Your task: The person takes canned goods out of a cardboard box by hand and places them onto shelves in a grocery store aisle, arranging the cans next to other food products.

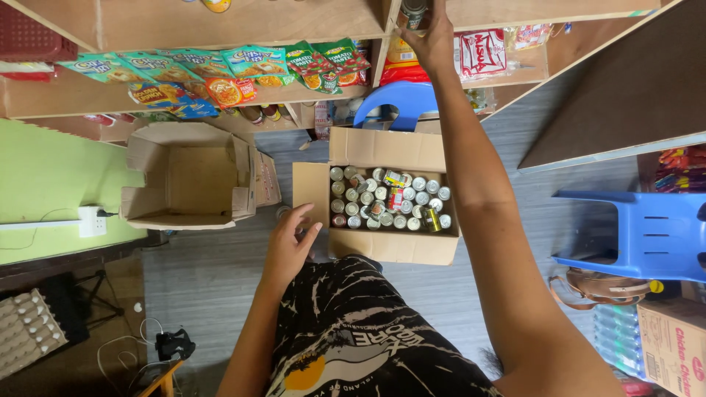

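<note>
An open cardboard box (pixel 386 247) full of several small tin cans (pixel 390 197) stands on the grey floor below me. My right hand (pixel 434 37) is raised to the wooden shelf at the top, its fingers closed around a can (pixel 413 12) there. My left hand (pixel 289 246) hangs low beside the box's left flap (pixel 309 190), fingers loosely apart, holding nothing.
An empty cardboard box (pixel 193 176) lies open to the left. Shelves (pixel 184 95) carry snack packets and sachets. One blue plastic chair (pixel 647 235) is at the right, another blue seat (pixel 397 99) behind the box. Egg trays (pixel 26 331) and cables sit lower left.
</note>
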